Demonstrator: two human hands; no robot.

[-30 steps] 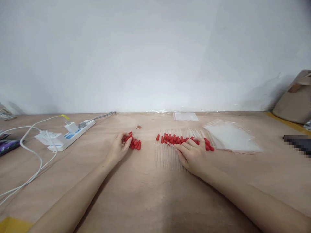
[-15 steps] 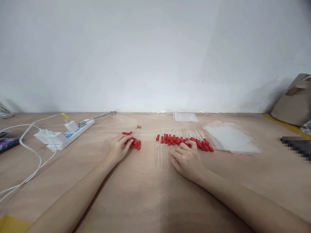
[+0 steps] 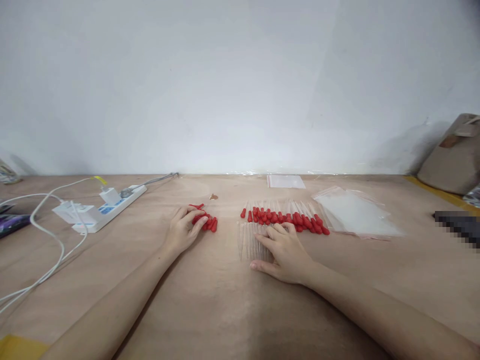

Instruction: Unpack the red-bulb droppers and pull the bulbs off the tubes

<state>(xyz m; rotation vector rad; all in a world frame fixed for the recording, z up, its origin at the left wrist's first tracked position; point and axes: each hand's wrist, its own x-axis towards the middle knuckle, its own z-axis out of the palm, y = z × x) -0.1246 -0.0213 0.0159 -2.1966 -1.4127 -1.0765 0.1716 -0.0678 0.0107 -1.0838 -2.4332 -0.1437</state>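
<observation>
Left hand (image 3: 183, 231): nine o'clock from the bare middle of my desk (image 3: 225, 290), fingers curled over a small heap of red bulbs (image 3: 211, 223); whether I pinch one, I cannot make out. Right hand (image 3: 287, 254): between three and four, fingers spread, thumb well apart from forefinger, over a row of clear tubes (image 3: 248, 241). Larger bulb row (image 3: 275, 218): two to three o'clock, just beyond those fingers; far tubes (image 3: 300, 206) fan out behind it.

Risks, as I judge them: tubes look light and slick, so a brushing fingertip could skew several or lift two together; a careless knuckle could scatter the larger bulb row; my left fingers could drag out more bulbs than wanted.

Writing: none legible. Bags (image 3: 356, 215), three o'clock, farther out: no print readable. Strip (image 3: 129, 201), ten o'clock: blue markings, too small. Yellow tag (image 3: 99, 179), beyond the strip: nothing readable.
</observation>
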